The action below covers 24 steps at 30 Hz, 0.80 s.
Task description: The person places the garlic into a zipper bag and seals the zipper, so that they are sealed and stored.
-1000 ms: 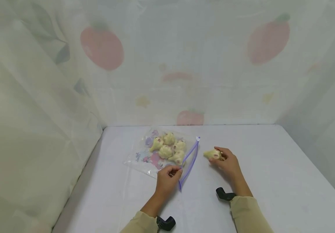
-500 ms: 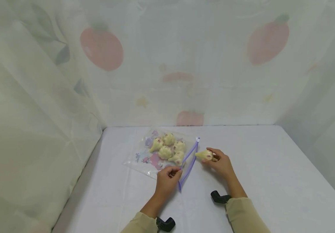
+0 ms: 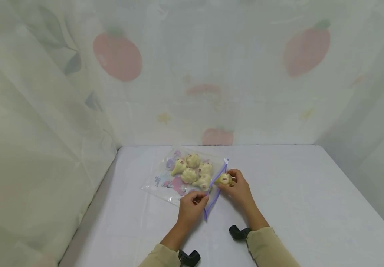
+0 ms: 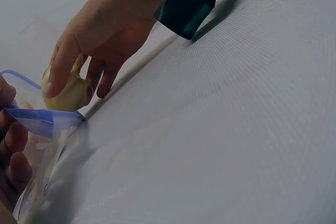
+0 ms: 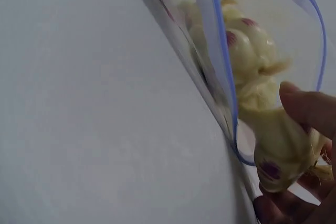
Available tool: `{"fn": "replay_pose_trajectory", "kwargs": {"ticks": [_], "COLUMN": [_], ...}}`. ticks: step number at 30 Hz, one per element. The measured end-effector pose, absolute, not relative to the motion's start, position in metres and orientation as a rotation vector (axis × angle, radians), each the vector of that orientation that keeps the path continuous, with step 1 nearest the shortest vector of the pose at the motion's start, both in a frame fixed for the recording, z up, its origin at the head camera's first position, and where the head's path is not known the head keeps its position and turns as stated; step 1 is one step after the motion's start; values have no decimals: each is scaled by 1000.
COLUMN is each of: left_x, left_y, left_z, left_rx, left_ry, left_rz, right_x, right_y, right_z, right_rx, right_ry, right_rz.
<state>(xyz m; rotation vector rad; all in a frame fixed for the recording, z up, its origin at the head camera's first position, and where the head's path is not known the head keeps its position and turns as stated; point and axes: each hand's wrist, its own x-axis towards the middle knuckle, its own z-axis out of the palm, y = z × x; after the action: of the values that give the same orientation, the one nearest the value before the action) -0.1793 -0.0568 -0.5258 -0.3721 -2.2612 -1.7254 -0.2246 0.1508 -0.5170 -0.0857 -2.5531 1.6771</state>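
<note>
A clear zip bag (image 3: pixel 165 185) with a purple zip edge and printed figures lies on the table, its mouth parted toward the right. Several garlic bulbs (image 3: pixel 189 175) sit inside it. My left hand (image 3: pixel 192 207) pinches the near part of the zip edge. In my right hand (image 3: pixel 240 189) is one more garlic bulb (image 5: pixel 283 145), held between thumb and fingers. Its stem end points into the bag's mouth in the right wrist view, while its rounded root end is still outside. From the left wrist view, this bulb stands just above the purple rim (image 4: pixel 47 115).
A white cloth covers the table (image 3: pixel 298 193). Pale curtains (image 3: pixel 245 74) printed with fruit hang behind and at both sides. Black wrist cameras (image 3: pixel 189 257) sit on both forearms, at the sleeve cuffs.
The right hand has moved left with the garlic bulb, from beside the bag to its mouth. The left hand keeps its hold on the zip edge and has hardly moved.
</note>
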Motion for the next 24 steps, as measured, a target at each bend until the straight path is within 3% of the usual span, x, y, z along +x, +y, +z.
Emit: {"fn": "replay_pose_trajectory", "kwargs": {"ticks": [13,24], "left_x": [-181,-181], "left_y": [-56,-58], "left_z": [-528,-529], "left_rx": [-379,-379], "left_ry": [-2245,-2245], "left_rz": [-1708,-1722], "right_x": [-224,-219], "right_y": [135,128], "right_z": [-517,-516], "right_rx": [-176,-30], "right_ry": [-2555,-2578], "right_rz": [1537,1439]}}
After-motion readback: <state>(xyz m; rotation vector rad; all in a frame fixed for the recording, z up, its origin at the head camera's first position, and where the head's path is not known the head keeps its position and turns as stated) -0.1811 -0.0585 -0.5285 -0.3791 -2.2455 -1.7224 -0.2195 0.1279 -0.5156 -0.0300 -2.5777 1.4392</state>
